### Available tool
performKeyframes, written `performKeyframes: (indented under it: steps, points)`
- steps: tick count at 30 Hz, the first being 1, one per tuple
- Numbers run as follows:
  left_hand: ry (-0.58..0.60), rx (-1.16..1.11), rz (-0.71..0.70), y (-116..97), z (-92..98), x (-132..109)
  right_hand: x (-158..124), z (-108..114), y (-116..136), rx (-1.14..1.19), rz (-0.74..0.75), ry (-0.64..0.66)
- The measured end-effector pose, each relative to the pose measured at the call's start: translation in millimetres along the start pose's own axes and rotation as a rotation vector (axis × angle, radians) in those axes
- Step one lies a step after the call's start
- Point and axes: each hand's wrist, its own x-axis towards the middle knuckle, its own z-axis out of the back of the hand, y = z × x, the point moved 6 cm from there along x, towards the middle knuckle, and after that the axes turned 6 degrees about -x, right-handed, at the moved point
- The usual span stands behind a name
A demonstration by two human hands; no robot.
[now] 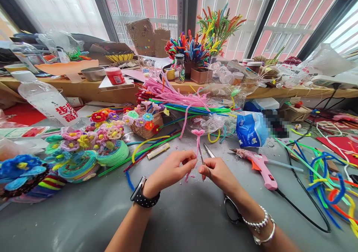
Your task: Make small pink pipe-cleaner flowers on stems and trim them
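Note:
My left hand is closed, pinching the stem of a pink pipe cleaner whose top is bent into small loops. A lower length of it hangs beneath my fingers. Fingers of my right hand are closed around slim metal tweezers, their tips close beside the pink stem; whether they touch it I cannot tell. Under and behind my right hand lie scissors with black handles, partly hidden by the hand. Small pink scraps are on the grey table below my hands.
A pink glue gun with a black cord lies to the right, near a blue packet. Pink pipe cleaners are heaped ahead. Fuzzy flower baskets and a water bottle stand left; loose coloured stems tangle at right.

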Motion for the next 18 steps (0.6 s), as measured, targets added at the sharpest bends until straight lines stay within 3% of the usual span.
performKeyframes:
  steps: [6,13,18]
  points:
    - [0.075,-0.038,0.003,-3,-6.9,0,0,8,-4,0.055,0.029,0.001]
    - [-0.012,-0.012,-0.006,-1,-1.2,1,-2,6,4,-0.019,0.063,0.102]
    - [-0.052,-0.008,-0.012,-3,1.8,2,-1,1,-2,-0.163,0.005,0.085]
